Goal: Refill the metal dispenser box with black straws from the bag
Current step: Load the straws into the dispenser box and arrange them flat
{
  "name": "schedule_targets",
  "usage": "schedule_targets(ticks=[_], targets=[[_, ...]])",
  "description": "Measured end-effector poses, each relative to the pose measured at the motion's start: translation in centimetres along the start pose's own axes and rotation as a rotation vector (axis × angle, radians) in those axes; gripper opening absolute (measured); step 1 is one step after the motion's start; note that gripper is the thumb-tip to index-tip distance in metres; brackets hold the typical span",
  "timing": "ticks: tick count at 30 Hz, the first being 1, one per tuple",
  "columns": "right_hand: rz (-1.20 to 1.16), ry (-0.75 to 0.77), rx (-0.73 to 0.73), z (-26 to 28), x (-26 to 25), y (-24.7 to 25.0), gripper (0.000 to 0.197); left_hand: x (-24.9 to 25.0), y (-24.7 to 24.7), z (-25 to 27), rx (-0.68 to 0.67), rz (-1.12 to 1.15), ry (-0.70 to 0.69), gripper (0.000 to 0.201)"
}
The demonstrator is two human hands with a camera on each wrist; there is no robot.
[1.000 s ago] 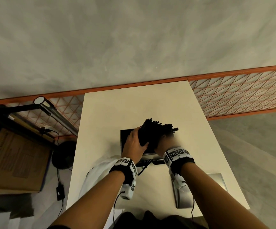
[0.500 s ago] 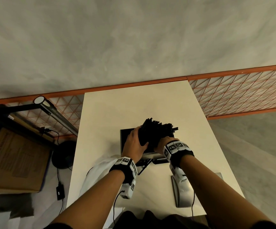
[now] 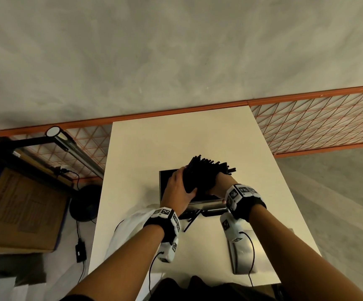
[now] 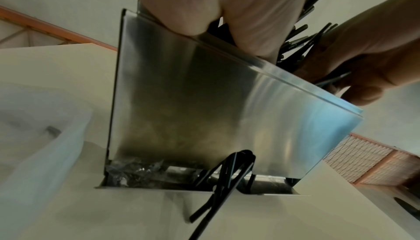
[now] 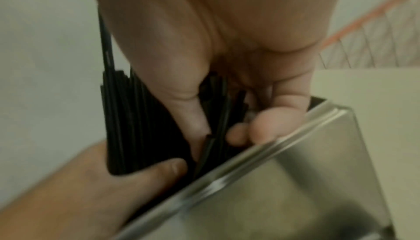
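Both hands, left hand (image 3: 177,189) and right hand (image 3: 216,183), clasp the straw bundle (image 3: 200,174) between their fingers, lowering it into the dispenser box (image 4: 204,100); a few loose straws (image 4: 218,186) remain outside below.

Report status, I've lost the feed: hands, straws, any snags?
Both hands, left and right, grip straw bundle over open dispenser box. Loose straws jut from bottom slot.

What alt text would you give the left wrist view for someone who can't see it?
Two bare hands, left hand and right hand, lower a bundle of black straws into an open-topped metal dispenser box. A few loose straws poke from its bottom slot onto the pale table.
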State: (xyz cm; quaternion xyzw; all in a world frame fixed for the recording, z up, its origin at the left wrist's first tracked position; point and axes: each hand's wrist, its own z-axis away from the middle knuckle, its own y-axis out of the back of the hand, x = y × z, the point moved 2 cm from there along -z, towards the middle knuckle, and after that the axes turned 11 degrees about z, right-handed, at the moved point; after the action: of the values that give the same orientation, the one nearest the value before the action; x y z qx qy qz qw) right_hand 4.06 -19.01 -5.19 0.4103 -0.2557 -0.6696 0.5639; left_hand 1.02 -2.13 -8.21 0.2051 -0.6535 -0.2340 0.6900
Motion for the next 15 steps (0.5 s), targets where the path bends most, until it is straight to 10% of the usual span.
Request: schedule_targets(ticks=[15], targets=[[-1.155,-0.110,0.143,3.0,-0.3,-3.5,0.040,-0.4,0.1,0.3,0.009,0.061,-0.027,0.081]])
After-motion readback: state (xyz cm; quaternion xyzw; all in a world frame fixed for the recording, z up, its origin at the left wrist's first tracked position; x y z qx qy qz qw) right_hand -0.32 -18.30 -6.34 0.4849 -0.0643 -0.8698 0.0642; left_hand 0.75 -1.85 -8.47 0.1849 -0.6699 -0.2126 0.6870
